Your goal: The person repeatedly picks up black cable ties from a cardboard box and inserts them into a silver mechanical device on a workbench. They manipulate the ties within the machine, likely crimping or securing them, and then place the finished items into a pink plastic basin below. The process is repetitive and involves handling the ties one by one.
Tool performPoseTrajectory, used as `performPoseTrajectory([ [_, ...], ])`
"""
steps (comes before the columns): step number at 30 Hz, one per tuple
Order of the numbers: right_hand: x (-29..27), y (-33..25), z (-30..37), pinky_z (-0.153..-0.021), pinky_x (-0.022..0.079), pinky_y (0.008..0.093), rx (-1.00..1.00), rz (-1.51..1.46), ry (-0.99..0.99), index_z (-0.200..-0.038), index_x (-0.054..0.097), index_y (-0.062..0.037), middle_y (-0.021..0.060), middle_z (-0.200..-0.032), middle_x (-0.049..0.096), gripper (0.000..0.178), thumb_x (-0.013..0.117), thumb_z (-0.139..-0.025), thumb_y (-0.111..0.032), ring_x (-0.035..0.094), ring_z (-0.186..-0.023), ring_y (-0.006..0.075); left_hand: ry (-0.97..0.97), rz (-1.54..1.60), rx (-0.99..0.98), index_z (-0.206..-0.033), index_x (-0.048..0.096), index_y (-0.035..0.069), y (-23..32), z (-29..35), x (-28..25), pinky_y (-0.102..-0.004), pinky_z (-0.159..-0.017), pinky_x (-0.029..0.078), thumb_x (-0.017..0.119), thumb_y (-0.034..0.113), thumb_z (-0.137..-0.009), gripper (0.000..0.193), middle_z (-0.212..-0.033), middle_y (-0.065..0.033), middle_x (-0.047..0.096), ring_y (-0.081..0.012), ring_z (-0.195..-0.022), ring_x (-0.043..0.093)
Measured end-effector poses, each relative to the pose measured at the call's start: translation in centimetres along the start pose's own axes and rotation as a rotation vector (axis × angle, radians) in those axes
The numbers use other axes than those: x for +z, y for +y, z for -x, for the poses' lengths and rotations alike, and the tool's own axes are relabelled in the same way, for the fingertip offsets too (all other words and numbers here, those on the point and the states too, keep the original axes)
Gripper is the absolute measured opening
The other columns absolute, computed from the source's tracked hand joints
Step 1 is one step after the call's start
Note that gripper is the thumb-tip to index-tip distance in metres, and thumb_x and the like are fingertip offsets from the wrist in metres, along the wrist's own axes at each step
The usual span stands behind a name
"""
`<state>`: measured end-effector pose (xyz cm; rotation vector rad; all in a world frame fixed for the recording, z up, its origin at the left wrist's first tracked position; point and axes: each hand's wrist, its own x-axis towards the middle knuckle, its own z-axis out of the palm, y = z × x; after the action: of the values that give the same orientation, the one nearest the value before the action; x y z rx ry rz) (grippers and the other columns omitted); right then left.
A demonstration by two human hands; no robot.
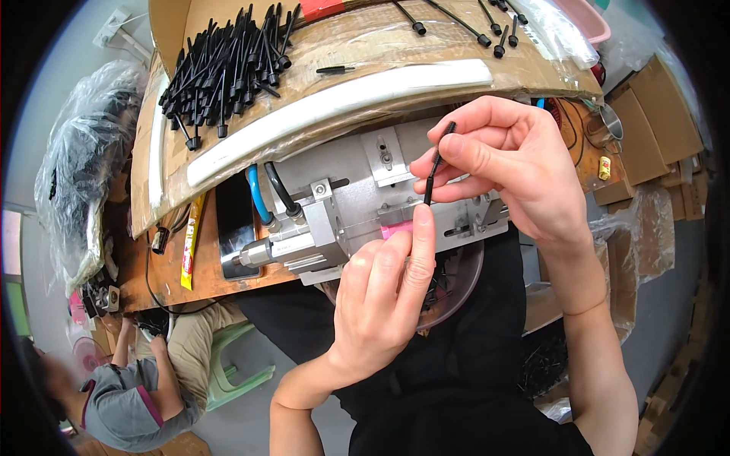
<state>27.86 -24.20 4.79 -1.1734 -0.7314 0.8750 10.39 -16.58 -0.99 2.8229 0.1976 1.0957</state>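
Observation:
Between the thumb and fingers of my right hand (506, 156) a slim black brush wand (431, 182) is pinched, tilted, its thicker textured end up. The index finger of my left hand (384, 292) meets the wand's lower end, and its other fingers are curled in. My left thumb is hidden. Beneath both hands lies a metal clamping fixture (323, 235) with a silver cylinder. A bright pink piece (397, 229) shows just beyond my left fingers; whether it belongs to the fixture I cannot tell. Partly covered by my left hand, a clear bowl (464, 292) holds small black parts.
A cardboard sheet (319, 57) bears a heap of black rods with collared ends (228, 76) and a white foam strip (342, 114). Blue and black hoses (257, 196) run to the fixture. On the left, a seated co-worker (144, 403) bends over black items. Boxes (658, 114) stand right.

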Motion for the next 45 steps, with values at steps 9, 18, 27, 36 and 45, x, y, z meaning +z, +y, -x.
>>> performPoseTrajectory([
  [9, 0.0, -2.3, 0.4, -0.067, 0.062, 0.027, 0.219, 0.272, -0.218, -0.094, 0.063, 0.0096, 0.0211, -0.086, 0.071, 0.011, 0.065, -0.087, 0.001, 0.072, -0.076, 0.0212, -0.122, 0.571, -0.11, -0.13, 0.055, -0.007, -0.1, 1.6, -2.1, -0.0325, -0.074, 0.046, 0.077, -0.005, -0.067, 0.067, -0.096, -0.0087, 0.056, -0.0213, -0.081, 0.054],
  [18, 0.3, 1.0, 2.1, -0.069, 0.061, 0.0291, -0.098, 0.381, 0.096, -0.105, 0.065, 0.0068, 0.017, -0.086, 0.071, 0.019, 0.057, -0.097, -0.009, 0.072, -0.079, 0.0205, -0.233, 0.02, -0.253, -0.137, 0.045, -0.01, 1.9, 4.1, 3.0, -0.03, -0.072, 0.046, 0.064, 0.001, -0.079, 0.062, -0.092, -0.0083, 0.051, -0.0199, -0.079, 0.051],
  [27, 0.9, 1.1, 2.8, -0.068, 0.061, 0.0299, -0.287, 0.395, 0.217, -0.1, 0.066, 0.0077, 0.0163, -0.085, 0.07, 0.015, 0.057, -0.096, -0.003, 0.072, -0.079, 0.0202, -0.362, 0.008, -0.312, -0.141, 0.04, -0.008, 2.3, 4.0, 3.2, -0.0367, -0.078, 0.045, 0.07, 0.0, -0.077, 0.072, -0.098, -0.0114, 0.052, -0.0256, -0.088, 0.052],
  [36, 1.8, -0.3, -12.5, -0.068, 0.05, 0.0404, -0.641, 1.222, -0.099, -0.088, 0.065, 0.0072, 0.0269, -0.079, 0.063, 0.019, 0.065, -0.08, -0.01, 0.065, -0.078, 0.0383, -0.179, 0.031, -0.167, -0.134, 0.053, 0.002, 0.1, -1.6, -0.9, -0.0365, -0.076, 0.046, 0.073, 0.015, -0.074, 0.064, -0.097, -0.0093, 0.055, -0.0258, -0.085, 0.054],
  [45, -5.8, -7.5, -7.7, -0.067, 0.052, 0.0285, -0.528, 1.126, 0.299, -0.098, 0.068, 0.0042, 0.0135, -0.082, 0.069, 0.018, 0.066, -0.084, -0.007, 0.066, -0.076, 0.0162, 0.074, 0.088, -0.01, -0.09, 0.065, -0.003, -7.0, -17.1, 3.9, -0.0368, -0.073, 0.049, 0.068, 0.003, -0.081, 0.011, -0.087, -0.0187, 0.064, -0.0312, -0.08, 0.062],
])
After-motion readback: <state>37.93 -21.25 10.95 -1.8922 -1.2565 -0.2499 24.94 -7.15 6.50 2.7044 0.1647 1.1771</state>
